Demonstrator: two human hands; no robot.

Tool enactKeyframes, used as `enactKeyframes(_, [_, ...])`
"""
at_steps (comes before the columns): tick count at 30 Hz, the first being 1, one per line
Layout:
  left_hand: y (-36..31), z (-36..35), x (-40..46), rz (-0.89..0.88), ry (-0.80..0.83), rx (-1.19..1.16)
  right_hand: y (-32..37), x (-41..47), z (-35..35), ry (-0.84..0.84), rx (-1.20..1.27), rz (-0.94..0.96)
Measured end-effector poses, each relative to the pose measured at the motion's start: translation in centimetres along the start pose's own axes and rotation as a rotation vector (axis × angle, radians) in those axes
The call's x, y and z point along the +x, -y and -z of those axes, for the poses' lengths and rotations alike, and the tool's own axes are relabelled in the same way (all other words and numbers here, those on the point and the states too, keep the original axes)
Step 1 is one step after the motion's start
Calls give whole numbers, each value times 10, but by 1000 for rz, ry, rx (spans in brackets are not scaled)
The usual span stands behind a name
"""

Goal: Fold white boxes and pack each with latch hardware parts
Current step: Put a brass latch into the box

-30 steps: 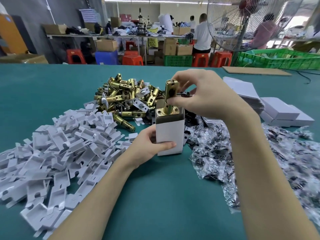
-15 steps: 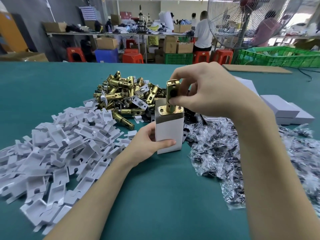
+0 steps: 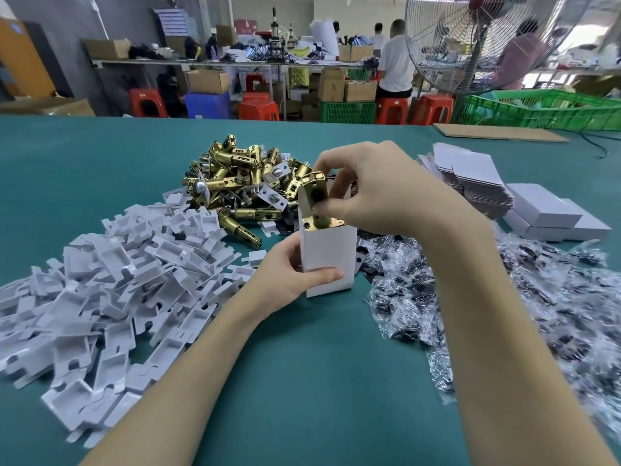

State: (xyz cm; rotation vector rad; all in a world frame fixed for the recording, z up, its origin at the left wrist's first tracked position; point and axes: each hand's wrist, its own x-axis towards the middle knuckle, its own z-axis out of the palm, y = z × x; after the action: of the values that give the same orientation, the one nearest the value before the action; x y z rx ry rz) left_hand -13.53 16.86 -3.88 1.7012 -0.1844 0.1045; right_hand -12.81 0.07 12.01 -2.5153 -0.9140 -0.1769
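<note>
The fingertips of the right hand (image 3: pixel 376 193) are pinching the upper end of a brass-coloured metal latch bolt (image 3: pixel 317 200), thumb and forefinger closing narrowly on it from above so the part hangs straight down and can be steered into the mouth of the small upright white cardboard box (image 3: pixel 331 255). Its flat brass faceplate is sitting at the open top of the box, with the upper part of the latch standing above the rim, so by my reading the insertion is only partly done. The left hand (image 3: pixel 289 277) is wrapping around the box's lower half, thumb across the near face and fingers behind, apparently bracing it upright against the downward push. The box is standing on the teal felt-covered table (image 3: pixel 302 381), right in front of the person, within reach of each supply. Just behind it is lying a heap of loose brass latch bolts (image 3: pixel 242 183), feeding the right hand's picks. To the left is spreading a wide pile of white die-cut cardboard inserts (image 3: pixel 111 274); to the right, a drift of clear plastic bags of dark screws (image 3: pixel 504 297). Beyond those, flat white box blanks (image 3: pixel 470 176) and closed white boxes (image 3: pixel 551 213) are stacking up, well apart from the working spot.
</note>
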Motion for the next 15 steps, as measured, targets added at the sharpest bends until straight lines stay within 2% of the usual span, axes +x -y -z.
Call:
enactKeyframes(5, [-1,1,-1,3,9,-4,-14,-3,5,42,-51,-67])
enactKeyframes(15, [-3,-2,-3,-41,49,35,-14,1,-10,188,32,-77])
